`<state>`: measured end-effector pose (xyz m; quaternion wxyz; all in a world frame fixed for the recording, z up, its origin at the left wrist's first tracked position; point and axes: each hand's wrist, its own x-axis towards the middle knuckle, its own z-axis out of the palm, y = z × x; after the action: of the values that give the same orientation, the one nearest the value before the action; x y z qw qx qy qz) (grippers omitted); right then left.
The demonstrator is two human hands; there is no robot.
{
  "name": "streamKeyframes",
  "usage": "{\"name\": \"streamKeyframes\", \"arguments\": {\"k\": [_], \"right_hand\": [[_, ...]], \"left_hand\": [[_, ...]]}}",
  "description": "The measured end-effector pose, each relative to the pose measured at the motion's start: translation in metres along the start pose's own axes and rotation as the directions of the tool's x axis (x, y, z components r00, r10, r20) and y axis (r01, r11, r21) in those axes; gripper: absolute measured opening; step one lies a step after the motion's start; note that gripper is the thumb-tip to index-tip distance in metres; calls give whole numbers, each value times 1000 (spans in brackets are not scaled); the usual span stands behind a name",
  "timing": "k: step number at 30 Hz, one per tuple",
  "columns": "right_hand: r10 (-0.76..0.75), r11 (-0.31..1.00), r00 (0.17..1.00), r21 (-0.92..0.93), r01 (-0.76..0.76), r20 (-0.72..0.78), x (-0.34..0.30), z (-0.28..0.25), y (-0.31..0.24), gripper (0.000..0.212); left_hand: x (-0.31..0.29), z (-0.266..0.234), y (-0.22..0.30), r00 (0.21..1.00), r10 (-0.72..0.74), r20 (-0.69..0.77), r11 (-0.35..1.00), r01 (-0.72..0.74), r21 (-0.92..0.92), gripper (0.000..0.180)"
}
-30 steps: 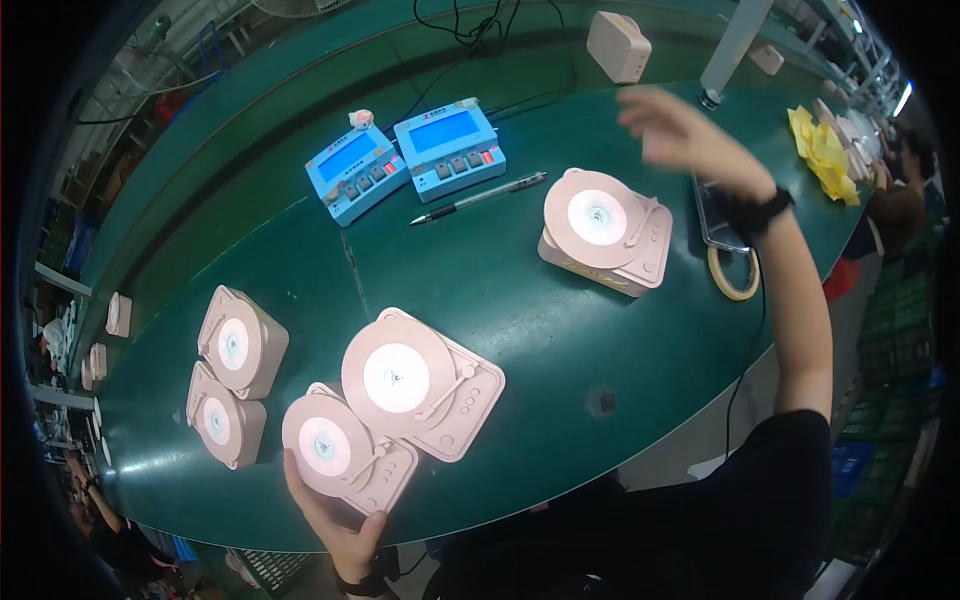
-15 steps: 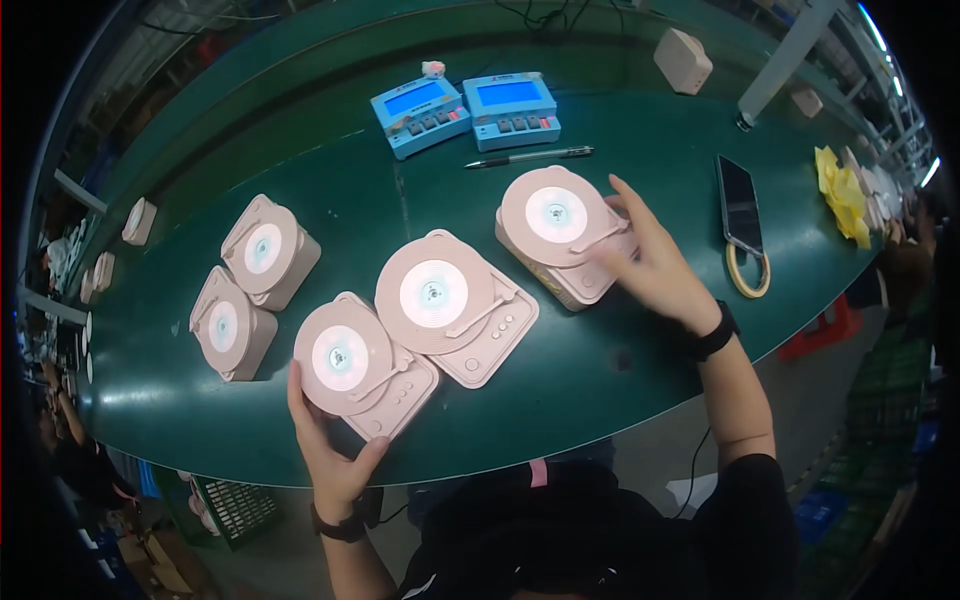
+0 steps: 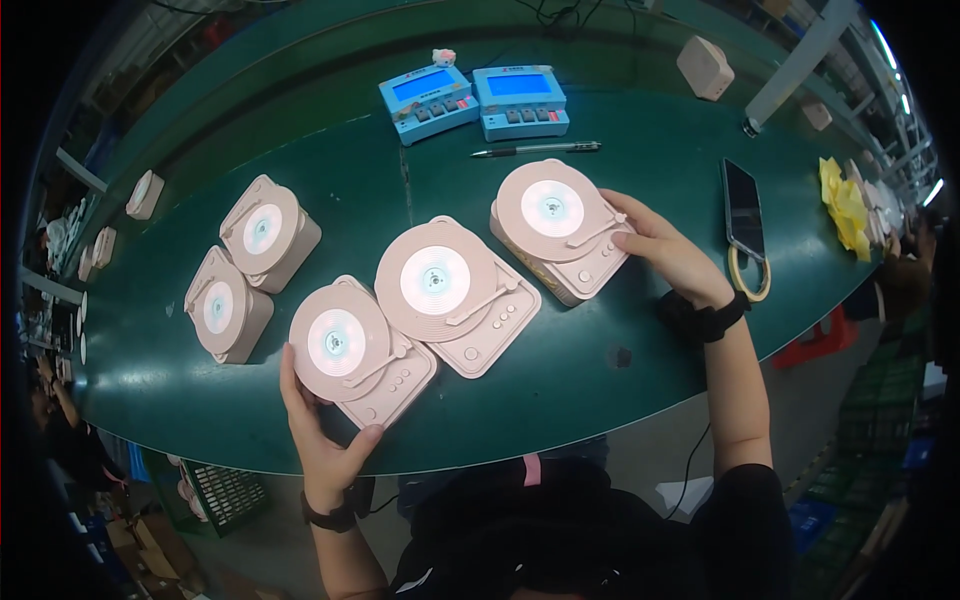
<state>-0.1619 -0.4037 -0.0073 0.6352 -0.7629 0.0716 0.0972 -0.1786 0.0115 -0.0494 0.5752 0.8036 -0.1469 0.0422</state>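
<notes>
My left hand [image 3: 322, 455] is wrapped around the near corner of a pink toy record player [image 3: 395, 392], thumb on its front edge and fingers along its left side. Against that one lies a larger-looking middle record player [image 3: 480, 345], which neither hand touches. At the right, my right hand [image 3: 672, 258] grips another record player [image 3: 585, 277] by its right edge, the thumb near the tonearm's base and the fingers behind. Every one of these carries a pink disc with a pale, glowing centre label, a tonearm and small buttons.
Two more record players [image 3: 262, 232] stand at the left. Behind are two blue boxes with screens [image 3: 520, 100] and a pen [image 3: 535, 149]. To the right lie a phone [image 3: 742, 205], a tape roll [image 3: 750, 275] and yellow crumpled material [image 3: 845, 208]. A metal post [image 3: 795, 75] rises at the back right.
My right thumb has come back from over the record player's tonearm to its right edge. My left hand keeps its hold. The whole view has shifted slightly.
</notes>
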Motion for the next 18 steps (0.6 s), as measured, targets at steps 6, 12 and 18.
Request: {"name": "streamKeyframes", "arguments": {"k": [6,12,18], "right_hand": [[-21,998,1000,-59,22,18,-5,7,-1,65],[-29,999,1000,-45,29,3,-4,6,0,68],[-82,996,997,-29,82,8,-4,6,7,72]], "left_hand": [[-1,-3,1,997,-56,48,998,56,2,116],[-2,-3,2,997,-64,49,998,64,11,116],[-2,-5,0,996,-76,46,997,74,31,116]]}}
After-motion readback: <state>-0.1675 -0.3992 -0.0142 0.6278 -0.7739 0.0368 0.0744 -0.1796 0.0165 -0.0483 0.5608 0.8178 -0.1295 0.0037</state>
